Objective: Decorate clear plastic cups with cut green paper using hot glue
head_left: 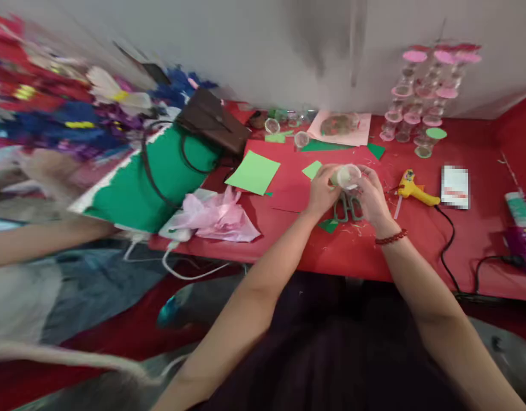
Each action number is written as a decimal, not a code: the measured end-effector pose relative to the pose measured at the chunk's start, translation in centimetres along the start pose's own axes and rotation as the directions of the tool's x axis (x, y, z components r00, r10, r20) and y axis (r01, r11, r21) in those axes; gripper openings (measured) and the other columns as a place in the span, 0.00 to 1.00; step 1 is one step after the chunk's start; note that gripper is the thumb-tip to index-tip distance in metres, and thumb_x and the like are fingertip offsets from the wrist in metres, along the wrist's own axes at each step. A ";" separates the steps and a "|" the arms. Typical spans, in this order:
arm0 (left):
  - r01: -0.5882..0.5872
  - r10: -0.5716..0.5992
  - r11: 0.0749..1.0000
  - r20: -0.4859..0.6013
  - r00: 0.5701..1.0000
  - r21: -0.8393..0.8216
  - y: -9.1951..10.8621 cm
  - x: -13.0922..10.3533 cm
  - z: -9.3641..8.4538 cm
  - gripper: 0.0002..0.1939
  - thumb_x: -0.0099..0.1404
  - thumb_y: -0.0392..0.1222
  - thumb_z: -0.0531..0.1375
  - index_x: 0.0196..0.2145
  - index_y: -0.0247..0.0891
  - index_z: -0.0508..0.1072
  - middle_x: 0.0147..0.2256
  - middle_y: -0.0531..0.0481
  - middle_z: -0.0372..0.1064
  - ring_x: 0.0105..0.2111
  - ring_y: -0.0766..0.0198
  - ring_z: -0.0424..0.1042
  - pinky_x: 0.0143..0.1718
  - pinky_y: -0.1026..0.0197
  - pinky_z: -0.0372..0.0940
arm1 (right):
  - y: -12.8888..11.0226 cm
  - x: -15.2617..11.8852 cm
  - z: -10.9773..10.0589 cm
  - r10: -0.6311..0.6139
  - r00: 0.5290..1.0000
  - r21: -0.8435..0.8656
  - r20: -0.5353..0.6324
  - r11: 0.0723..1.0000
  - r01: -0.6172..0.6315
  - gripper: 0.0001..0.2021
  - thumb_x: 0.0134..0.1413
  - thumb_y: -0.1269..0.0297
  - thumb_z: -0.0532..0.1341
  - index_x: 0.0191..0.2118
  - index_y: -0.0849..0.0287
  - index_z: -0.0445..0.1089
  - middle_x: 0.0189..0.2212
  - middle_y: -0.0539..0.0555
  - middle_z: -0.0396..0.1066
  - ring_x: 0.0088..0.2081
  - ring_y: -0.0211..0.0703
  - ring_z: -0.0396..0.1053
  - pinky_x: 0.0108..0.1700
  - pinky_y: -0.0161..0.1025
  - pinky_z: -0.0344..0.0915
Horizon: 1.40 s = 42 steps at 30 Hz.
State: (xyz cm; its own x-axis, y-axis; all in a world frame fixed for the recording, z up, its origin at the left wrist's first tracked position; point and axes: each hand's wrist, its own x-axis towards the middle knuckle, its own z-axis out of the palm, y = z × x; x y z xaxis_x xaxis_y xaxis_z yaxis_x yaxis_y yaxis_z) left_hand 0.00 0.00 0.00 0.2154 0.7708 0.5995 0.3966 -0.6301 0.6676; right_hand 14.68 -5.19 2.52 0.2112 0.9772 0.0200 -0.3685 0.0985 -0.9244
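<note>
Between my two hands is a small clear plastic cup [349,176], its round end turned up toward me. My left hand [324,188] is closed around its left side, and my right hand [373,194] grips it from the right, a red bead bracelet on that wrist. Just below the hands, scissors with grey-green handles [348,209] lie on the red table [344,251]. A green paper scrap [329,225] is beside the scissors, and a light green piece [312,169] lies left of my left hand. A yellow glue gun [418,190] rests to the right.
A light green sheet [254,172], a pink plastic bag [222,217] and a brown handbag [214,121] are on the left. Stacked clear cups with pink discs [412,117] stand at the back right. The glue gun's black cord [449,245] runs off the front edge. Another person's arm [49,240] reaches in at far left.
</note>
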 end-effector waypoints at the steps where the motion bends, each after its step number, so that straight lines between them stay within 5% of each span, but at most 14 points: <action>1: 0.011 -0.011 1.000 0.006 1.000 0.002 -0.2 0.0 0.0 0.17 0.64 0.42 0.68 0.50 0.38 0.77 0.51 0.41 0.78 0.54 0.52 0.76 0.56 0.52 0.71 | 0.1 0.0 0.0 0.004 1.000 -0.008 0.002 1.000 -0.004 0.21 0.44 0.57 0.70 0.46 0.48 0.68 0.41 0.47 0.78 0.42 0.41 0.75 0.44 0.38 0.72; 12: -0.117 0.114 0.991 0.050 0.992 0.071 0.6 -0.5 0.2 0.17 0.66 0.34 0.63 0.52 0.42 0.77 0.52 0.44 0.75 0.54 0.54 0.75 0.59 0.50 0.70 | 1.0 0.7 -0.4 -0.053 0.998 -0.181 -0.041 0.982 0.044 0.20 0.44 0.65 0.66 0.46 0.49 0.65 0.37 0.47 0.76 0.39 0.43 0.74 0.43 0.42 0.72; 22: -0.219 0.220 0.974 -0.001 0.976 0.050 -0.1 -0.6 0.4 0.18 0.69 0.44 0.64 0.55 0.41 0.76 0.52 0.41 0.74 0.55 0.53 0.74 0.60 0.49 0.69 | 0.9 0.8 -0.7 -0.073 0.997 -0.117 -0.016 0.991 0.071 0.20 0.41 0.64 0.66 0.44 0.50 0.65 0.36 0.46 0.73 0.37 0.39 0.72 0.41 0.39 0.71; 33: -0.116 0.114 0.990 0.037 0.993 0.085 -0.2 -0.2 0.1 0.16 0.65 0.36 0.64 0.52 0.41 0.76 0.52 0.43 0.75 0.54 0.54 0.75 0.60 0.50 0.71 | 0.3 0.3 -0.5 -0.013 0.998 -0.111 -0.056 0.994 0.007 0.20 0.48 0.51 0.68 0.46 0.48 0.66 0.42 0.49 0.74 0.42 0.43 0.73 0.44 0.42 0.70; 42: -0.118 0.108 0.988 0.094 0.990 0.104 0.5 -0.6 0.2 0.18 0.66 0.35 0.61 0.54 0.43 0.75 0.54 0.43 0.75 0.55 0.54 0.74 0.59 0.50 0.71 | 0.4 0.2 -0.2 -0.069 0.997 -0.165 -0.041 0.984 0.062 0.23 0.40 0.58 0.69 0.45 0.49 0.65 0.44 0.50 0.72 0.45 0.44 0.71 0.48 0.43 0.70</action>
State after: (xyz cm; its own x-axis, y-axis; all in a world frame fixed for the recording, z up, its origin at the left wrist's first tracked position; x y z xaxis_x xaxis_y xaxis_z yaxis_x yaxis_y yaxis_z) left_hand 0.27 -0.73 -0.11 0.3397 0.7034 0.6243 0.4588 -0.7034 0.5429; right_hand 14.73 -5.02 2.10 0.2728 0.9596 0.0685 -0.2006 0.1264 -0.9715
